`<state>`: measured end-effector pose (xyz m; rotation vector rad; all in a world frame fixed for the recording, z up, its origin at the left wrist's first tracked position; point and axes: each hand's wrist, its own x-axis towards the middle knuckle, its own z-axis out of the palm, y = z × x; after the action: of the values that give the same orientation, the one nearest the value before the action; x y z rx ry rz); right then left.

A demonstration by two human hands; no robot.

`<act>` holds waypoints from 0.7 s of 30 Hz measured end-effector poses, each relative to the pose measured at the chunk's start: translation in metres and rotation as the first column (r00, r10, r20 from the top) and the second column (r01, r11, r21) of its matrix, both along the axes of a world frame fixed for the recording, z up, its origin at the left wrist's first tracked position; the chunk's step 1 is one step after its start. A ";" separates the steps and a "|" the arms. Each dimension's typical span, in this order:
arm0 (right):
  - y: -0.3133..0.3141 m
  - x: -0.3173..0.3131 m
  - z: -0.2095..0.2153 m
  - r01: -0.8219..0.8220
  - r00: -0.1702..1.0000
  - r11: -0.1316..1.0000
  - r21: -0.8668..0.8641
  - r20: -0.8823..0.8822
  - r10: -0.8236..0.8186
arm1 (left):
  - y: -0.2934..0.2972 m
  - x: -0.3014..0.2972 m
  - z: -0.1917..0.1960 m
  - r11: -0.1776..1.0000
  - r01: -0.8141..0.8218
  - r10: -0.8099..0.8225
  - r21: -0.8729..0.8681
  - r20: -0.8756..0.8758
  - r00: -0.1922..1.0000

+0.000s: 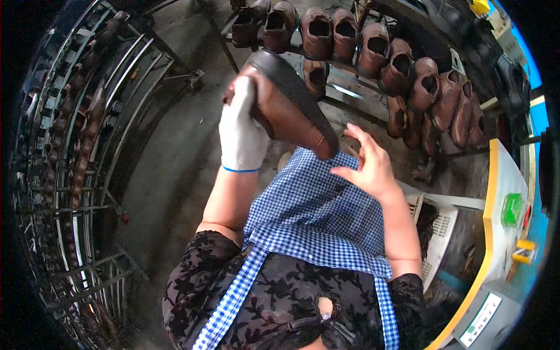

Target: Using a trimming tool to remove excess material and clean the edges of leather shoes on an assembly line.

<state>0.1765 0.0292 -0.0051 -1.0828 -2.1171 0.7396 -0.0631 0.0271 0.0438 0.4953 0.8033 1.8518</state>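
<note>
L hand [244, 131], in a white knit glove w/ blue cuff trim, is closed round a brown leather shoe [286, 111] at its upper; exact finger placement partly hidden. The shoe is up in the air in front of the person, tilted, its black sole [294, 87] facing up & to the right, lower end just above the top of a blue-and-white gingham apron [318, 204] as seen from the head cam. R hand [373, 166] is bare and holds nothing — thumb & fingers spread apart, near the shoe's lower end but not touching it. Beyond, a row of brown shoes [318, 32] sits on a metal rack, w/ more on the right side. Far left: tall metal racking [119, 76], contents too dark/small to tell apart. Right of the R forearm, a white plastic crate [444, 233]; past that, a yellow-edged white panel [496, 192] w/ a green block-shaped part [512, 210] beside it.
</note>
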 end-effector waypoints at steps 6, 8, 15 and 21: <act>0.005 -0.003 -0.015 0.054 0.997 0.998 -0.021 0.050 -0.053 | 0.005 -0.017 -0.027 0.952 0.297 -0.287 -0.069 0.129 0.949; 0.006 0.001 -0.002 0.026 0.996 1.000 -0.001 0.087 -0.026 | -0.008 -0.006 -0.024 0.913 0.309 -0.378 -0.265 -0.269 0.886; 0.012 -0.005 0.017 0.079 0.997 0.944 0.321 -0.014 -0.079 | -0.019 0.019 -0.054 0.852 0.408 -0.483 -0.328 -0.194 0.854; 0.013 -0.027 0.028 0.003 1.000 0.914 0.405 0.025 -0.015 | -0.035 0.025 -0.047 0.819 0.406 -0.562 -0.406 -0.424 0.710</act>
<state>0.1495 0.0417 0.0229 -0.8762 -2.1588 0.2571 -0.0386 -0.0083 -0.0032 0.9560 1.1534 1.0725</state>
